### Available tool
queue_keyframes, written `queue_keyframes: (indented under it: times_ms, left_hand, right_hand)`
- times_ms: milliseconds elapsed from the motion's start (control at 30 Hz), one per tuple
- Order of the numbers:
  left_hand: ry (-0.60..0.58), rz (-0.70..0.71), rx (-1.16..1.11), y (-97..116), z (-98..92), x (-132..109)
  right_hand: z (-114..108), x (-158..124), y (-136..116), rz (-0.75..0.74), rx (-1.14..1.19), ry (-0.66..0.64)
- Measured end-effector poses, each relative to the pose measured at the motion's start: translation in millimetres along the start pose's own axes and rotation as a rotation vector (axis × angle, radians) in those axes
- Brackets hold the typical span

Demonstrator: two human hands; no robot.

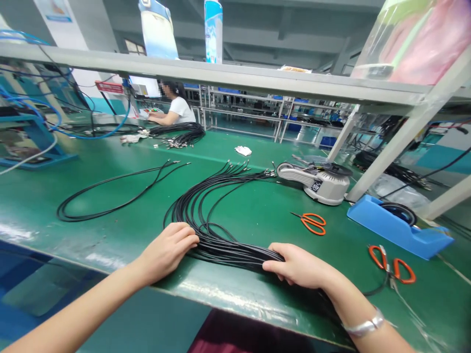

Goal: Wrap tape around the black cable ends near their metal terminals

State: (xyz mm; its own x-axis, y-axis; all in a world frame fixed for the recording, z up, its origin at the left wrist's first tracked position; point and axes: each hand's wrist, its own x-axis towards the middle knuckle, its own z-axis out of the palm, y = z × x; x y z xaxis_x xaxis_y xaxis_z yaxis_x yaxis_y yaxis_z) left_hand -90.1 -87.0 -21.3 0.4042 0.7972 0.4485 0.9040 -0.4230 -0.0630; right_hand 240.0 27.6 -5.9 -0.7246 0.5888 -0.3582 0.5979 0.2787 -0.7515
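A thick bundle of black cables [228, 250] lies curved on the green table, its metal-tipped ends [270, 172] fanned out toward the far side. My left hand [174, 247] is wrapped over the bundle at its left bend, fingers curled on the cables. Farther right, my right hand [296, 264] grips the same bundle, thumb on the near side and fingers around it. Beyond the right hand the bundle passes out of sight under my forearm. One separate looped black cable [91, 215] rests to the left, touching neither hand.
Orange-handled scissors [312, 223] and orange-handled cutters [390, 267] lie on the right. Behind them stand a blue tape dispenser [382, 223] and a grey round-based machine [326, 186]. More cables [184, 132] lie at the far edge, near a seated person [180, 110]. A shelf [235, 81] spans overhead.
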Motion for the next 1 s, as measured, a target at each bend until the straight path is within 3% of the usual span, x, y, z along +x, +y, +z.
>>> queue_keyframes:
  times_ms: [200, 533, 600, 667, 767, 800, 900, 1000]
  left_hand:
    - [-0.091, -0.032, 0.0, -59.7, -7.0, -12.7]
    - [-0.228, -0.089, -0.105, -138.2, -6.4, -2.3]
    - [-0.252, -0.121, -0.135, -143.1, -3.7, -3.2]
    - [-0.268, -0.152, -0.155, -143.7, -0.8, -5.7]
    - [-0.28, -0.177, -0.173, -141.2, 1.6, -9.1]
    - [-0.282, -0.18, -0.176, -140.3, 1.9, -9.8]
    - [-0.267, -0.186, -0.169, -137.7, 2.3, -10.9]
    - [-0.221, -0.19, -0.157, -135.8, 3.5, -12.5]
  right_hand:
    - [-2.4, -4.3, -10.1, 0.048, 0.032, -0.019]
    - [3.5, -14.7, -19.5, 0.12, -0.062, -0.02]
    - [-4.7, -13.3, -21.4, 0.076, -0.134, 0.003]
    - [-16.1, -1.9, -28.1, 0.017, -0.217, 0.115]
    - [-24.0, 35.5, -46.3, -0.001, -0.309, 0.31]
    - [-21.6, 50.7, -53.7, 0.012, -0.341, 0.304]
    - [-3.7, 89.4, -75.5, 0.023, -0.481, 0.096]
    - [9.0, 105.6, -90.5, -0.004, -0.508, 0.054]
